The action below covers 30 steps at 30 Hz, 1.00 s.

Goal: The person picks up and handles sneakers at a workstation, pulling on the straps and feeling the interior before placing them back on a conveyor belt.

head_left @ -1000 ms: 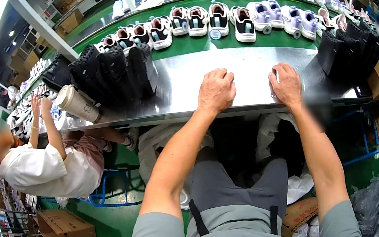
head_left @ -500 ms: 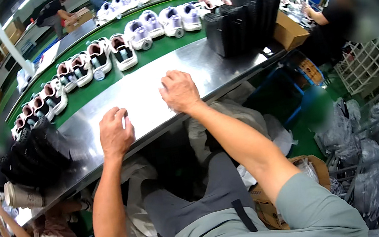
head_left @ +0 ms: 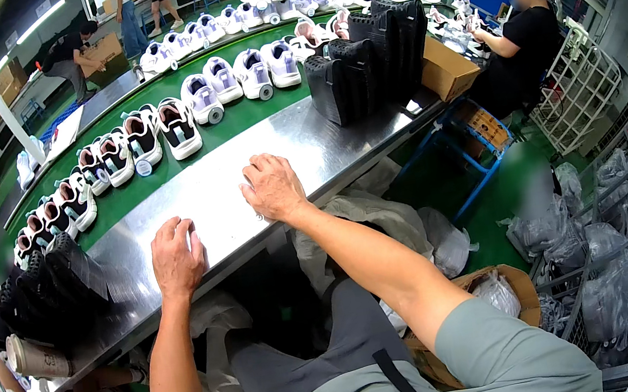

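Note:
My left hand (head_left: pixel 177 257) rests on the bare metal tabletop (head_left: pixel 204 192) near its front edge, the thumb apart from loosely bent fingers. To its right and a bit farther in, my right hand (head_left: pixel 274 187) lies on the same surface with its fingers slightly curled and parted. Neither hand holds anything. Beyond them a green conveyor belt (head_left: pixel 217 136) carries rows of sneakers. Black sneakers with white soles (head_left: pixel 178 127) stand nearest, and white and lilac ones (head_left: pixel 253 74) are to their right.
Upright black slabs (head_left: pixel 356 80) stand at the table's right beside a cardboard box (head_left: pixel 448 69); more black slabs (head_left: pixel 73 268) and a paper cup (head_left: pixel 38 356) are at left. A co-worker (head_left: pixel 523 43) works at far right. A blue stool (head_left: pixel 481 147) and a rack of plastic bags (head_left: pixel 610 273) stand right.
The view has tilted up and turned slightly right, so more of the far side shows. Both my hands stay resting on the table, with little visible change in their pose.

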Tool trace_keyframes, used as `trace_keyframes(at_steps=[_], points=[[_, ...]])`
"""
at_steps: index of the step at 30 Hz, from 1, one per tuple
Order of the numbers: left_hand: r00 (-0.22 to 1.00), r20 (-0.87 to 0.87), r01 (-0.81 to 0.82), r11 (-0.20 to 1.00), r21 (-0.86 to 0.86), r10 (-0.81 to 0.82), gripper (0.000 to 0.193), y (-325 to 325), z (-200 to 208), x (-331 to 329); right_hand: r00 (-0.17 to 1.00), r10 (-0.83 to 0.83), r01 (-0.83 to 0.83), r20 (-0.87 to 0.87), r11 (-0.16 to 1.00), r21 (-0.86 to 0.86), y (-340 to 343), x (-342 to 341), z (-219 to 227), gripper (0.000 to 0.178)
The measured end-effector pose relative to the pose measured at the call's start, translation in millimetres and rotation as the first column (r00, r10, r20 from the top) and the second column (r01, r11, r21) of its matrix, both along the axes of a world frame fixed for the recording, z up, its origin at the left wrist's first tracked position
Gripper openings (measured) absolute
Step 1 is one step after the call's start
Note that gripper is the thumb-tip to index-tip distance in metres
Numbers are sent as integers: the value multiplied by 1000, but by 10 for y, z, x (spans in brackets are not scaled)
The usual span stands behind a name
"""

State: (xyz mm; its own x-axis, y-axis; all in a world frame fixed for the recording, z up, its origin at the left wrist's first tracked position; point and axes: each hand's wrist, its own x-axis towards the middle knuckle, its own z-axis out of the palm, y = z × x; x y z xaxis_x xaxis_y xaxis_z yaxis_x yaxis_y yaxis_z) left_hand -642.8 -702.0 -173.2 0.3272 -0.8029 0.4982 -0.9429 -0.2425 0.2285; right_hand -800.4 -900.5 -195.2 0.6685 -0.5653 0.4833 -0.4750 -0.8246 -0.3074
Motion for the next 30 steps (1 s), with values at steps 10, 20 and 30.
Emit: trace_keyframes(at_steps=[10,20,30], points=[[931,-350,85,994,-66,-103,56,-82,596,185,997,-10,11,70,1000,-18,-54,22,-34,32],[832,-538,-461,707,-537,134,45,1766,1151,764,997,-13,13,76,1000,3,-119,-39,-105,30],[728,-641,-544,774,-324,244,43,1931,679,479,999,-15,14,-49,1000,-7,-283,56,-222,25]])
